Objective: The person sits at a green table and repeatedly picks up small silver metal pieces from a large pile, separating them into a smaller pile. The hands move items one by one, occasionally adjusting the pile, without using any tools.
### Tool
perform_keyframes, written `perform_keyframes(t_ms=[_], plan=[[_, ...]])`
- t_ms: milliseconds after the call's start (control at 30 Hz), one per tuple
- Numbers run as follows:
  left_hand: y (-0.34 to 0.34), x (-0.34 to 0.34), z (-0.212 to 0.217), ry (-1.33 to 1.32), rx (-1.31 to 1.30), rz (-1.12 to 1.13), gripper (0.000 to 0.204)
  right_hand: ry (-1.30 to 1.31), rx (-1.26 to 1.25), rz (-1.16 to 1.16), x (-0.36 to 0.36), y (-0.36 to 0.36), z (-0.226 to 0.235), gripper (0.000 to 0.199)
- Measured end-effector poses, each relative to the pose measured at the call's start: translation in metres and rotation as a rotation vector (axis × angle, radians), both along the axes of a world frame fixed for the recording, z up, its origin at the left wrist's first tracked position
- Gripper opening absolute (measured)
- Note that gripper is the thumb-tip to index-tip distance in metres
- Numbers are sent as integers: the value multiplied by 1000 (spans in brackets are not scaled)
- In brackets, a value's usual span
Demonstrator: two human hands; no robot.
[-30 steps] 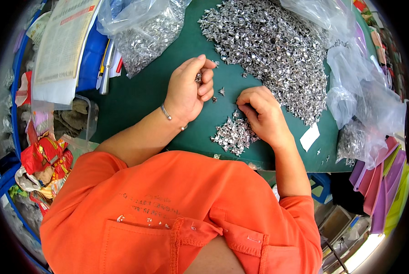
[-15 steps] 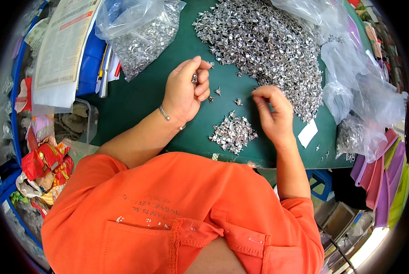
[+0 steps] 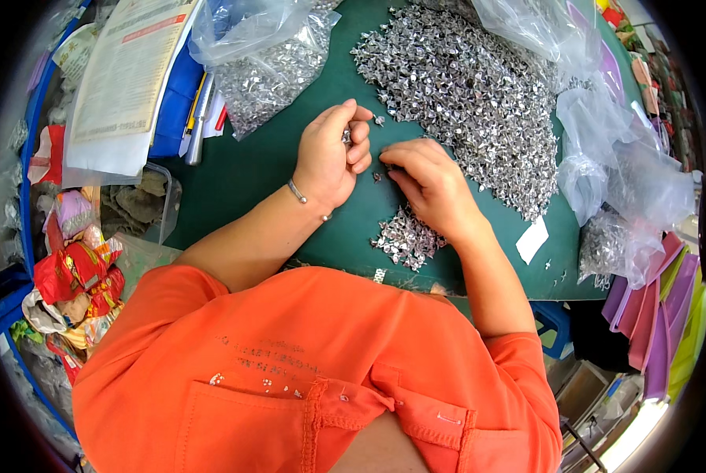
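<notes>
My left hand is curled closed, with small silvery metal pieces showing inside its fingers. Just right of it, my right hand has thumb and fingertips pinched together at what looks like one more such piece, mostly hidden by the fingers. Under and beside the right wrist lies a small pile of metal pieces, partly covered by that hand. A large heap of the same pronged pieces spreads beyond both hands. A single loose piece rests near the left fingertips.
The green tabletop holds a bag of metal pieces at the far left, beside a blue tray with papers. Clear plastic bags and a white paper slip lie right. A plastic tub stands left.
My right hand has moved left from beside the heap, close to the left hand, and now partly covers the small pile. My left hand stays curled. The whole view has shifted slightly.
</notes>
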State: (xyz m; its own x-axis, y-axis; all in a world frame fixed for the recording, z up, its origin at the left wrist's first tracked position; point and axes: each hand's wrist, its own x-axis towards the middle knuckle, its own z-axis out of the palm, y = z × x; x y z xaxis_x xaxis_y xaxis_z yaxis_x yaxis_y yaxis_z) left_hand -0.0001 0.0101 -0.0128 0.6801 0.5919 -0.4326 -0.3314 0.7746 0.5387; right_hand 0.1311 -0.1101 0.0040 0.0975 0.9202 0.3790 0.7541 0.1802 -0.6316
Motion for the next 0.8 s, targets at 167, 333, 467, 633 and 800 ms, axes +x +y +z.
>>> perform_keyframes(t_ms=[167, 333, 467, 633, 800], plan=[[-1, -1, 0, 7, -9, -1, 24, -121, -70, 46, 11, -14, 4, 18], [0, -1, 2, 7, -19, -10, 24, 91, -96, -72, 19, -30, 3, 13], [0, -1, 0, 0, -10, -2, 24, -37, -129, -148, 0, -20, 3, 16], [0, -1, 2, -4, -21, -2, 24, 76, -186, -151, -7, -22, 0, 24], [0, -1, 2, 8, -25, -7, 24, 149, -239, -152, -4, -27, 6, 29]])
